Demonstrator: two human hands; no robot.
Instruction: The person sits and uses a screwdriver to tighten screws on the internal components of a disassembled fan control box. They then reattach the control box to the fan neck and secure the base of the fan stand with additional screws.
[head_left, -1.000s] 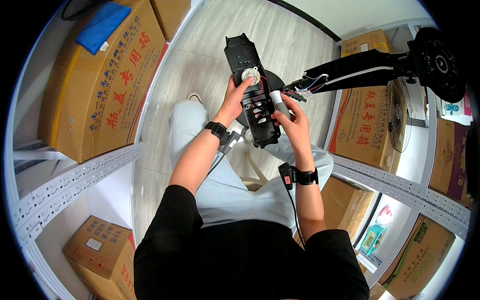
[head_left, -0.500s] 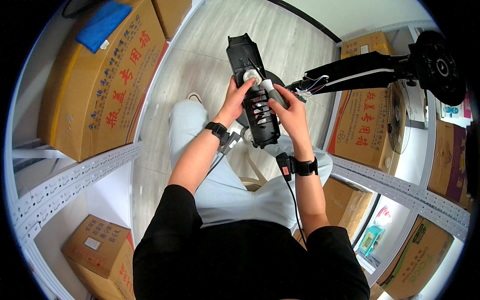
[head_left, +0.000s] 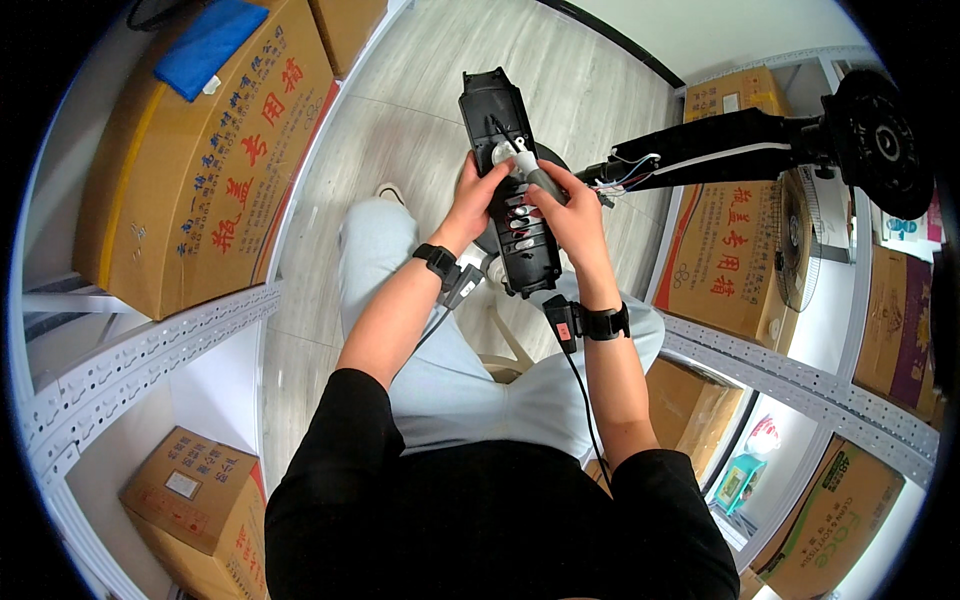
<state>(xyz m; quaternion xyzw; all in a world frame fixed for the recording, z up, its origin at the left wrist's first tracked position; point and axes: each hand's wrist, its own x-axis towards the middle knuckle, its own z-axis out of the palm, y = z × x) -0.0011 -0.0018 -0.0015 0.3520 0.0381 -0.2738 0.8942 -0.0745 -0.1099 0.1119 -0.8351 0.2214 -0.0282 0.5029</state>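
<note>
A long black plastic housing (head_left: 530,260) is held upright-slanted above my knees, with white pieces (head_left: 523,228) and wires inside. My left hand (head_left: 472,202) grips its left side, thumb by a round pale component (head_left: 502,152). In my right hand (head_left: 570,214) is a grey-and-white handled tool (head_left: 540,176), lying over the housing at that component; a thin dark piece extends beyond it, its end hard to make out. Just right of the housing, a long black arm (head_left: 720,146) with loose coloured wires reaches to a black disc (head_left: 880,150).
Metal shelving (head_left: 150,335) flanks me on both sides, holding cardboard boxes (head_left: 200,170), a blue folded cloth (head_left: 210,45) and, at right, a wire fan guard (head_left: 800,240) and a teal item (head_left: 740,480). A round dark stand (head_left: 550,155) is partly hidden behind the housing.
My right hand has moved up and left with the tool, which now lies further over the round component. The housing has shifted slightly to the right.
</note>
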